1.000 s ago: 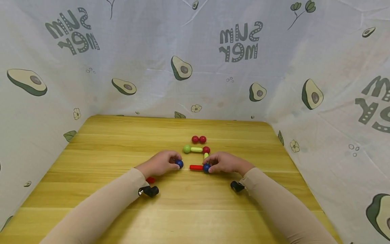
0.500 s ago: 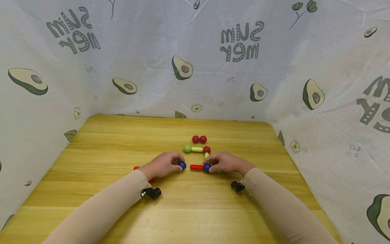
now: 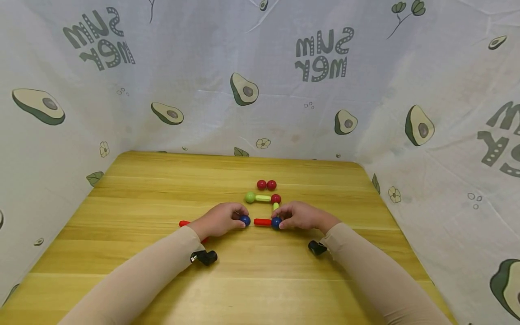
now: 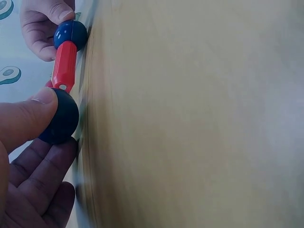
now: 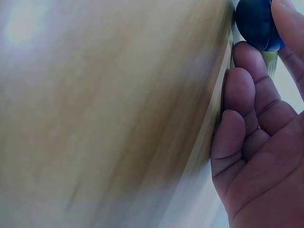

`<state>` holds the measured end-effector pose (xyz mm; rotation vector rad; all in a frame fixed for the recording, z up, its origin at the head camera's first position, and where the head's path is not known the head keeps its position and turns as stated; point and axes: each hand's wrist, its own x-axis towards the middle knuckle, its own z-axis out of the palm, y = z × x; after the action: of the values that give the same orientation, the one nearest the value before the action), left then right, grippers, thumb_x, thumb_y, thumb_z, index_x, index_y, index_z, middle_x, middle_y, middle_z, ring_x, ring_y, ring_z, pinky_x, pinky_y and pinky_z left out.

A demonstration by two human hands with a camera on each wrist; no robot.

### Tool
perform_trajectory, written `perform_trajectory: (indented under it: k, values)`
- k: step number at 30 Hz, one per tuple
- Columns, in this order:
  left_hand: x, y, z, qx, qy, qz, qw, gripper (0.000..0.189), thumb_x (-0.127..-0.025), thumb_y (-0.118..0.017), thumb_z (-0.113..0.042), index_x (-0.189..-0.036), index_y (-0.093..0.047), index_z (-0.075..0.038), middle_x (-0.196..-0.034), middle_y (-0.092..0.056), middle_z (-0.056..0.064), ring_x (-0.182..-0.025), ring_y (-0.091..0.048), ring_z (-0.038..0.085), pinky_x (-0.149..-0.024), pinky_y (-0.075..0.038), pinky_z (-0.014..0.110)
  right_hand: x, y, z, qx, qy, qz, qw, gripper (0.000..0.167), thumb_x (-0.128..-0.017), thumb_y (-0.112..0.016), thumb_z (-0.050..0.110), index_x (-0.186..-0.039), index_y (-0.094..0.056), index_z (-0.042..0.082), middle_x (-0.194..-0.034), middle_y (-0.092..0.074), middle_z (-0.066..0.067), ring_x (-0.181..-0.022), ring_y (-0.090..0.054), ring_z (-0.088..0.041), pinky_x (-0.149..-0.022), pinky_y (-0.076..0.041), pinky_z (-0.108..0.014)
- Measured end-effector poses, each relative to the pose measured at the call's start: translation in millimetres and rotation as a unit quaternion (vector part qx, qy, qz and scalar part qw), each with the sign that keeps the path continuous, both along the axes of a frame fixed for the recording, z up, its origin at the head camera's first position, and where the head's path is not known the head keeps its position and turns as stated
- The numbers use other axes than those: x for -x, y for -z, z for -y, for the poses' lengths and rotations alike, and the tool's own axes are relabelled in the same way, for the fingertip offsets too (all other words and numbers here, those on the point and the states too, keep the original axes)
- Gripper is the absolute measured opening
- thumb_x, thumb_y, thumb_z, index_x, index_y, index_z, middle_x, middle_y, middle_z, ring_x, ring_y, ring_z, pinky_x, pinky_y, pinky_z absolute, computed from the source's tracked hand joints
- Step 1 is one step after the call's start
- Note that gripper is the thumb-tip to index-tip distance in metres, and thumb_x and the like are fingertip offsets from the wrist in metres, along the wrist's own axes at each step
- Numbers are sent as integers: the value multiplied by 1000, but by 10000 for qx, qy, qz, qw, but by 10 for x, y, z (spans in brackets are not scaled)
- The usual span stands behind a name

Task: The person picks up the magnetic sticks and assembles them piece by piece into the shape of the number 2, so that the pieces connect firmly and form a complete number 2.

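Observation:
Between thumb and fingers, my left hand [image 3: 221,220] pinches a blue ball [image 3: 245,220] on the table. A small gap separates that ball from the free end of a red rod [image 3: 262,222] in the head view. The rod's other end joins a second blue ball [image 3: 276,222], which my right hand [image 3: 304,216] pinches. From there a yellow-green rod [image 3: 276,207] runs back to a red ball [image 3: 276,198]. Another yellow-green rod [image 3: 262,198] links it to a green ball [image 3: 249,197]. In the right wrist view, the held blue ball [image 5: 256,23] sits at the top.
Two loose red balls [image 3: 266,184] lie side by side behind the joined pieces. Red rods [image 3: 184,223] lie partly hidden under my left wrist. A printed cloth [image 3: 195,81] encloses the wooden table [image 3: 243,280] at the back and sides.
My left hand has moved right with its blue ball, narrowing the gap to the red rod. Red rod ends show more beside the left wrist. The right hand stays in place.

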<state>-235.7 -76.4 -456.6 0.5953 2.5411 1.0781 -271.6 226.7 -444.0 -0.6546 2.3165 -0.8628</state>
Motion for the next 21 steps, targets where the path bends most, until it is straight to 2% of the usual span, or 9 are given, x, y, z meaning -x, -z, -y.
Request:
perform_trajectory:
  k: [10,21]
  values:
    - [-2,-18,-48,-2,76,-6,10000,23,-98,-76,-20,-121,-71,-16,-117,-74,-1,-109,-70,15,-106,-54,44,2,8,0,50,16,73,10000,29,-99,-75,13,-128,-73,11,-105,-71,-2,-93,-58,-18,-88,-51,-32]
    - [24,32,-68,68,108,-42,9999,23,-98,-77,-20,-120,-70,-17,-117,-74,-2,-109,-70,14,-105,-55,42,-3,-2,20,-94,-17,7,10000,30,-98,-75,14,-128,-73,13,-108,-72,-1,-95,-60,-18,-93,-52,-33]
